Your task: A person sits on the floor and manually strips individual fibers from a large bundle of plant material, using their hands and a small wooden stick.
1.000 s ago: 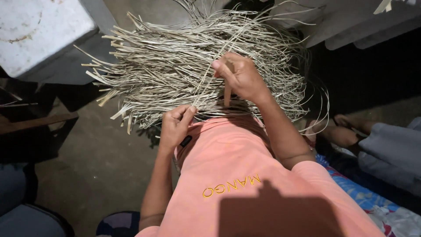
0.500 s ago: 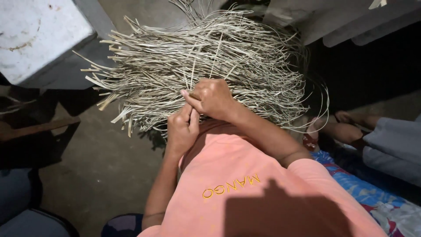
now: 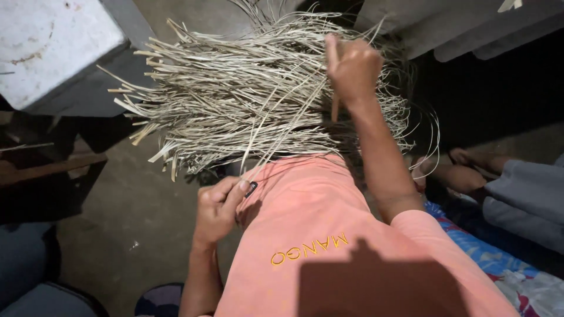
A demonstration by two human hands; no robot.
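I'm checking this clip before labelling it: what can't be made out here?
- Head view: what the left hand pinches; fingers hide all but a small dark tip.
- Right hand: its grip among the pale strips, covered by its back.
- Strips' near ends, hidden behind the shirt.

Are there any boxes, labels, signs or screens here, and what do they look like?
No boxes, signs or screens show.
Shirt lettering: a short row of orange-yellow stitched letters across the salmon shirt, below the left hand; it appears upside down from this view.
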